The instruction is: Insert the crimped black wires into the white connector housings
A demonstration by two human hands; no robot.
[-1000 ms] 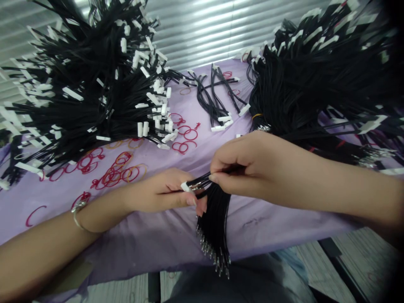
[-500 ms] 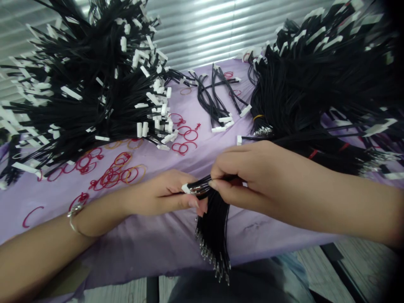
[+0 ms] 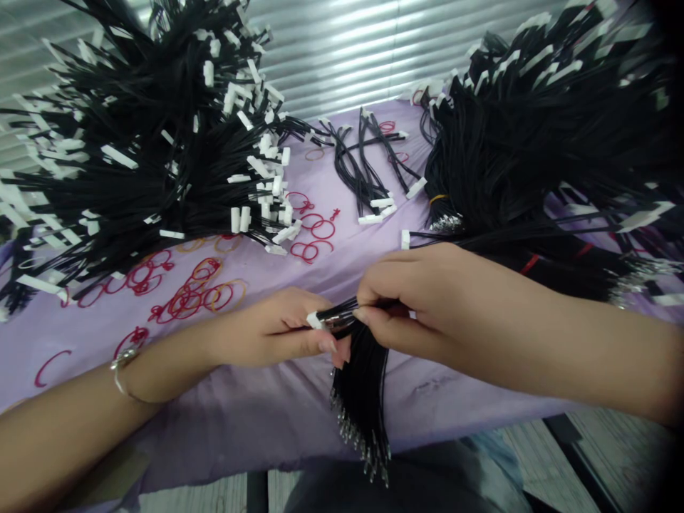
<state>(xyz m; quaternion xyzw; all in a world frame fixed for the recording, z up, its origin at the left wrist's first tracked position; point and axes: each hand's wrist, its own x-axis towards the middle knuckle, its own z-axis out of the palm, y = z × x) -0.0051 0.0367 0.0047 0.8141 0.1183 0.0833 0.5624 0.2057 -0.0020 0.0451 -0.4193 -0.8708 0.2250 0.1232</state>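
Between my hands is a white connector with black wires running from it to the right. My left hand is closed around the connector's end, thumb along the near side. With thumb and forefinger, my right hand pinches the wires close to the connector; the exact spot under the fingers is hidden. A bundle of black wires with bare metal terminals hangs below the hands, over the cloth's near part. Whether the left fingers also grip this bundle is hard to see.
A large heap of black wires with white connectors fills the left; another heap stands at the right. Several loose harnesses lie between them. Red and yellow rubber bands are scattered on the purple cloth.
Both hands stay almost in place with the same hold. The fine wire ends near the connector have shifted slightly under the right fingertips.
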